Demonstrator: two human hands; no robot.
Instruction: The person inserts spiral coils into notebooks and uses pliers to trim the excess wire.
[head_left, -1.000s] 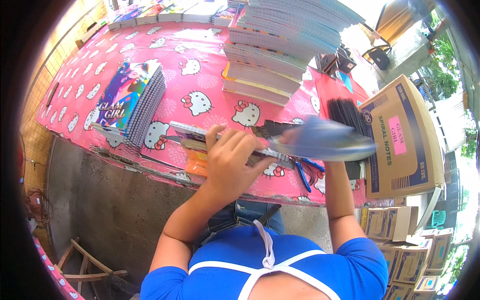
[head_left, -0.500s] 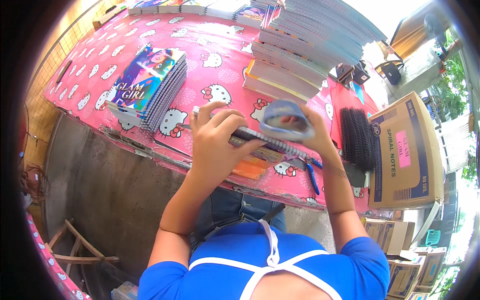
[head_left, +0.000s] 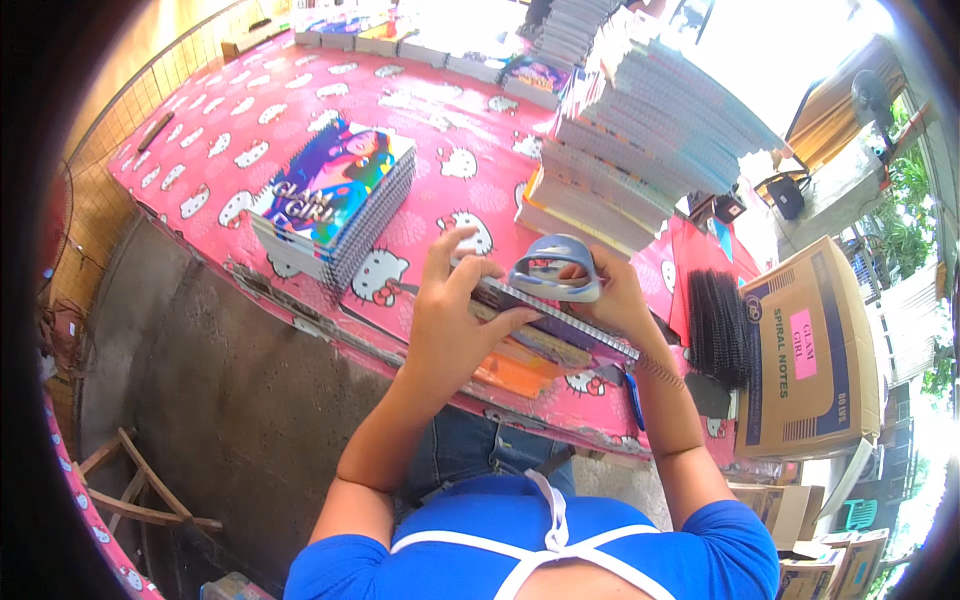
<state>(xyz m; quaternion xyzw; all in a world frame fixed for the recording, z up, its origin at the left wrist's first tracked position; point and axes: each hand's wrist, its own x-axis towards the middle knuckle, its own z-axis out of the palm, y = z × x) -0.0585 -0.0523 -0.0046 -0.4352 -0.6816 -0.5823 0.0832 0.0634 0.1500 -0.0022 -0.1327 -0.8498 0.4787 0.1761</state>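
Note:
My left hand [head_left: 452,310] pinches a spiral notebook [head_left: 565,322] near its left end, thumb on the near side, its upper fingers raised. The notebook stands on edge with its binding edge uppermost. In my right hand [head_left: 618,290] is a blue and grey loop-handled tool [head_left: 556,268], held over the binding edge; its working end is hidden. A loose spiral coil [head_left: 660,375] shows at the notebook's right end, beside my right forearm. Blue-handled pliers [head_left: 636,400] lie under that forearm. Below the notebook lies something orange [head_left: 515,370].
A stack of spiral notebooks [head_left: 340,205] with colourful covers sits to the left on the pink patterned table [head_left: 240,150]. Tall paper stacks [head_left: 650,130] rise beyond my hands. To the right are black binding coils [head_left: 716,325] and a cardboard box [head_left: 810,360].
The table scene has shifted right and down in view. The looped tool has turned and moved slightly left along the binding edge. My left hand keeps its hold on the notebook.

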